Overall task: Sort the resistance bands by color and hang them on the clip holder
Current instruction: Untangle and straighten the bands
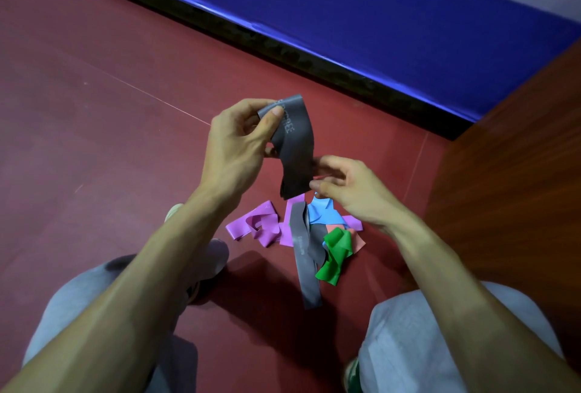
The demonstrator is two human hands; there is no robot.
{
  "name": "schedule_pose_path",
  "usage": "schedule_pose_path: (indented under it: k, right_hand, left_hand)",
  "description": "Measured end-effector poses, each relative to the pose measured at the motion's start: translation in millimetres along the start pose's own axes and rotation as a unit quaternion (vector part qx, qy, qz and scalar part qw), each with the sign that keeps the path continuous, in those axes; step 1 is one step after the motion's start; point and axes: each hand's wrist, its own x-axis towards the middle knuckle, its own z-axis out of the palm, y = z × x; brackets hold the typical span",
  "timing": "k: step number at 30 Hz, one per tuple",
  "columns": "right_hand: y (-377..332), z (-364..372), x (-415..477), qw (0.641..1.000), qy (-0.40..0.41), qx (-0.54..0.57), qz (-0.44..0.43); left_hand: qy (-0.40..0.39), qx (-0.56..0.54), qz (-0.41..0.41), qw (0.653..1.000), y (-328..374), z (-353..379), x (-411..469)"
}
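Head view looks down on a person crouched over a dark red floor [94,109]. The left hand [232,147] is raised above it, and its thumb and curled fingers pinch the top end of a dark grey band [295,147] that has pale lettering on its face. The band hangs twisted down from that grip. The right hand [349,191] sits just beside the band's lower end, fingers loosely curled, with thumb tip and forefinger tip touching its edge; whether they actually grip it cannot be told. Under the hands a loose pile of bands lies on the floor between the grey trouser legs [440,345], nearer the floor's right edge, where a wooden panel [518,157] rises. In the pile a purple band [251,226] lies leftmost, a long grey band [303,254] runs toward the person, and a blue band [323,213], a green band [334,254] and a coral band [358,240] overlap at the right. Blue padding [377,15] lines the floor's far edge.
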Motion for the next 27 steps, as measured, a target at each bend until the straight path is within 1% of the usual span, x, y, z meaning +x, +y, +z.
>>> schedule_pose_path:
  k: [4, 9, 12, 14, 16, 18, 19, 22, 24, 27]
  right_hand:
    - [-3.1, 0.4, -0.3, 1.0, 0.015, 0.004, 0.011]
    - [2.1, -1.8, 3.2, 0.998, 0.055, -0.029, 0.016]
    - [4.4, -4.0, 4.8, 0.995, 0.064, -0.081, 0.009]
    - [2.8, -4.0, 2.4, 0.995, 0.05, -0.087, -0.005]
    - [-3.9, -5.1, -5.8, 0.994, 0.057, -0.09, -0.024]
    - [-17.0, -8.5, -18.8, 0.988, 0.104, -0.098, -0.056]
    - [-25.8, -10.8, -26.2, 0.984, 0.129, -0.091, -0.075]
    - [-63.7, -16.8, -53.2, 0.972, 0.164, -0.087, -0.146]
    - [-93.4, -20.5, -71.6, 0.962, 0.166, -0.119, -0.182]
    - [-133.5, -28.4, -98.7, 0.954, 0.155, -0.157, -0.206]
  left_hand:
    - [0.013, -0.019, 0.0, 1.0, 0.7, -1.0, 0.9]
    - [0.01, -0.011, 0.012, 1.0, 2.4, -0.1, -0.3]
    - [-0.008, 0.015, 0.034, 0.999, 3.8, -1.0, -1.0]
    - [-0.023, 0.048, 0.063, 0.997, 4.3, -2.0, -2.8]
    - [-0.044, 0.116, 0.101, 0.987, 3.8, -3.8, -8.3]
    - [-0.071, 0.182, 0.125, 0.973, 3.7, -5.4, -17.6]
    - [-0.083, 0.192, 0.129, 0.969, 4.8, -5.7, -22.5]
    - [-0.12, 0.178, 0.133, 0.968, 19.3, -4.0, -39.1]
    - [-0.15, 0.178, 0.146, 0.961, 38.7, -2.6, -50.6]
    - [-0.171, 0.167, 0.179, 0.954, 76.7, -3.2, -66.1]
